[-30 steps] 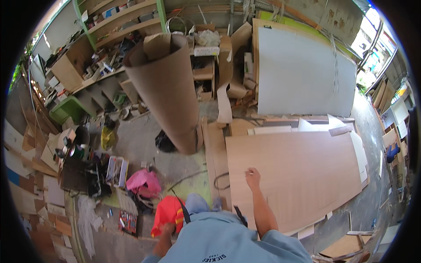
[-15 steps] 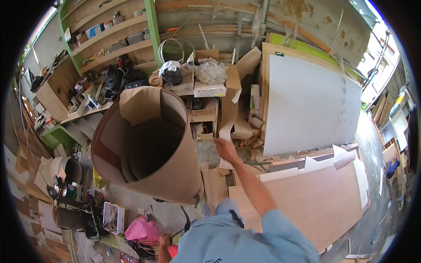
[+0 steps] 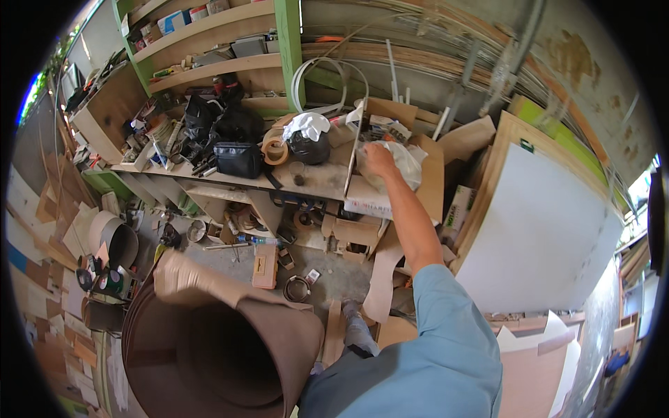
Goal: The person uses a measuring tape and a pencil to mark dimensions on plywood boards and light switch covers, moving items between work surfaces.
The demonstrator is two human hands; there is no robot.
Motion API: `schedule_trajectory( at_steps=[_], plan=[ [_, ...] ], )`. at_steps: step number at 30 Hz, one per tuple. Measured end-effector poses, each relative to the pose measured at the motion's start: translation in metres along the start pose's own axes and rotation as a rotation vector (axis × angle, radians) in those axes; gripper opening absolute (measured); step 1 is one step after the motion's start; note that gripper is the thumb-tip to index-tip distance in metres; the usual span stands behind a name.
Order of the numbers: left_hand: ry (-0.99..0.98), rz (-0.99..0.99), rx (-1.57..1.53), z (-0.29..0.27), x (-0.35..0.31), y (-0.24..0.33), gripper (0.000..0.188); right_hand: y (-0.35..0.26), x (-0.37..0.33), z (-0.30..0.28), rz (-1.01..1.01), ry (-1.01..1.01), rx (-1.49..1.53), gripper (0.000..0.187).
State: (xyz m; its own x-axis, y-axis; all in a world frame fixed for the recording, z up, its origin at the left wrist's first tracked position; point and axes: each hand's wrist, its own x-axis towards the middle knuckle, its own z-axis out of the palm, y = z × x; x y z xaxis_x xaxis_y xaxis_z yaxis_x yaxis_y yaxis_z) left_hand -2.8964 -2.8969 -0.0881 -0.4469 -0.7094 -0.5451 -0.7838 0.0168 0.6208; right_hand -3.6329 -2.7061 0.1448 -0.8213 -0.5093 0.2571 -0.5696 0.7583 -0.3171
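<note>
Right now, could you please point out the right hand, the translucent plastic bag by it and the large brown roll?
Right hand [image 3: 380,160]: head view, on the middle of the hand.
Translucent plastic bag [image 3: 410,164]: head view, on its right side.
Large brown roll [image 3: 294,340]: head view, on its wall, right of the opening.

A long bench [image 3: 327,175] carries black plastic bags [image 3: 202,117], a black pouch [image 3: 238,159], a roll of tan tape [image 3: 276,160], a small cup [image 3: 297,174], a rounded black bundle [image 3: 310,150] and an open cardboard box [image 3: 431,184]; on the floor [image 3: 341,275] lie an orange case [image 3: 265,267] and a coil [image 3: 286,291].
</note>
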Motion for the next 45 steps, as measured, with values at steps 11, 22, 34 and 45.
schedule_trajectory(
  at_steps=[11,22,34,45],
  plan=[
    [-0.11,-0.178,0.1,0.099,-0.102,0.113,0.021,0.049,-0.025,0.021,-0.096,-0.296,-0.115,0.095],
    [-0.162,-0.089,0.163,0.109,-0.097,0.174,0.023,0.054,0.007,0.049,-0.18,-0.233,-0.157,0.079],
    [-0.4,0.477,0.423,0.095,-0.083,0.424,0.027,0.077,0.048,0.099,0.02,-0.412,-0.191,0.079],
    [-0.432,0.641,0.037,0.095,-0.023,0.518,0.029,0.057,0.003,0.045,-0.007,-0.234,0.278,0.055]
  ],
)
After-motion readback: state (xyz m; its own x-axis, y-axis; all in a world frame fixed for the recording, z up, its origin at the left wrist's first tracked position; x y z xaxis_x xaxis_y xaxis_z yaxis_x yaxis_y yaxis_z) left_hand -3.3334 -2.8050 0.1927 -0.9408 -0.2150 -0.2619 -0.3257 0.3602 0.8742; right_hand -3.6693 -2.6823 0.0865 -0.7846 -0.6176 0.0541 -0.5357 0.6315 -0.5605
